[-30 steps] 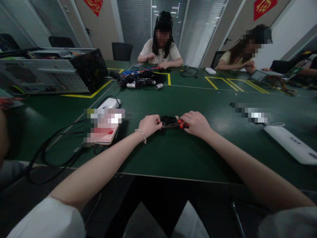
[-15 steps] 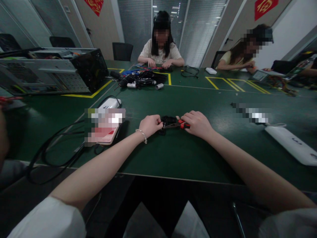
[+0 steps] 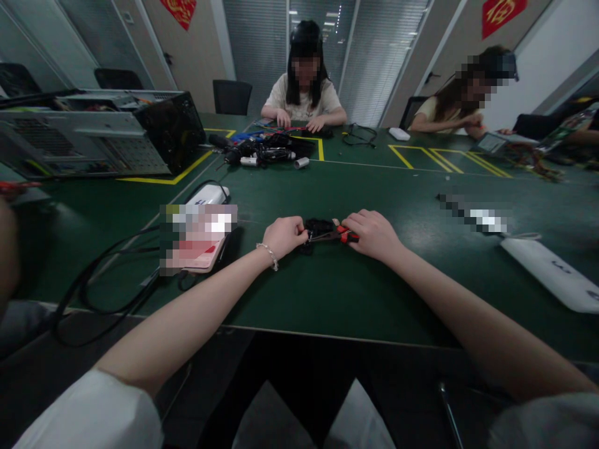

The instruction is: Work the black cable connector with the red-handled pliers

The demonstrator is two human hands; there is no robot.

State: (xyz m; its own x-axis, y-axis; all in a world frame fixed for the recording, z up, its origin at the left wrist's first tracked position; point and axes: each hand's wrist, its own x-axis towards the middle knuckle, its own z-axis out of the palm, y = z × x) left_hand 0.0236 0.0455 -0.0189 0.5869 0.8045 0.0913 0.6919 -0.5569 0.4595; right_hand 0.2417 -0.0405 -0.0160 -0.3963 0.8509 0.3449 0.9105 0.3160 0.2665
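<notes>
My right hand is closed around the red and black handles of a pair of pliers, whose metal jaws point left. Opposite it, my left hand, with a bracelet at the wrist, is pinched shut at the tips of those jaws. What its fingers hold is too small and dark to make out. Just behind the jaws, between both hands, lies a black piece on the green table; its kind does not show clearly. A small part of it hangs below the jaws.
On the left stand an opened computer case, a phone and a white power bank with black cables. Another white power bank lies right. Tools, including a power drill, lie farther back. Two people sit across.
Almost nothing differs. Both hands and the pliers stay in place, while the person opposite shifts their hands slightly.
</notes>
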